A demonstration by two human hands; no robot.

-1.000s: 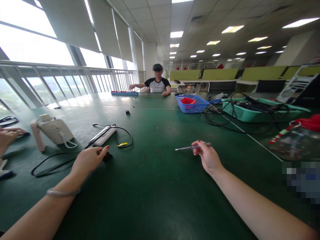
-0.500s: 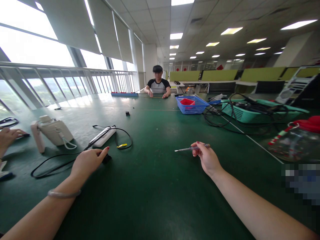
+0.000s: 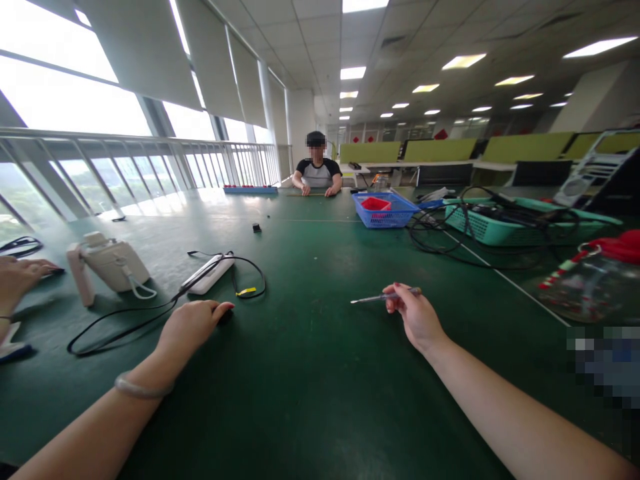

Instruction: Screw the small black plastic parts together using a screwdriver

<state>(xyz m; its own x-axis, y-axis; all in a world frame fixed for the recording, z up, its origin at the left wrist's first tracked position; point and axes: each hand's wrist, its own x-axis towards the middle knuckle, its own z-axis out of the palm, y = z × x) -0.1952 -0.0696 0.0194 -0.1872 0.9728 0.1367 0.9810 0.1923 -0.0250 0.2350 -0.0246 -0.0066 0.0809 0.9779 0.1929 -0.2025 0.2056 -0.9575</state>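
My left hand [image 3: 193, 330] is closed around a small black object [image 3: 227, 316], mostly hidden under the fingers, low over the green tabletop [image 3: 300, 373]. In my right hand [image 3: 411, 313] is a slim screwdriver [image 3: 375, 299] with a clear handle, its metal tip pointing left. Just beyond my left hand lies a white power bank [image 3: 209, 275], with a black cable [image 3: 120, 309] looped across and around it. A yellow tag [image 3: 245, 291] sits on the cable. Farther off on the table is a small black block [image 3: 257, 228].
At left stand a beige bottle [image 3: 117, 263] and another person's hand [image 3: 23, 277]. On the right are a blue basket [image 3: 385, 217], a green basket [image 3: 493, 230] holding cables, and a red-lidded jar [image 3: 595, 287]. A person [image 3: 317, 172] sits at the far end.
My left hand has shifted right and slightly away from me with the small black object. My right hand keeps the screwdriver in almost the same place.
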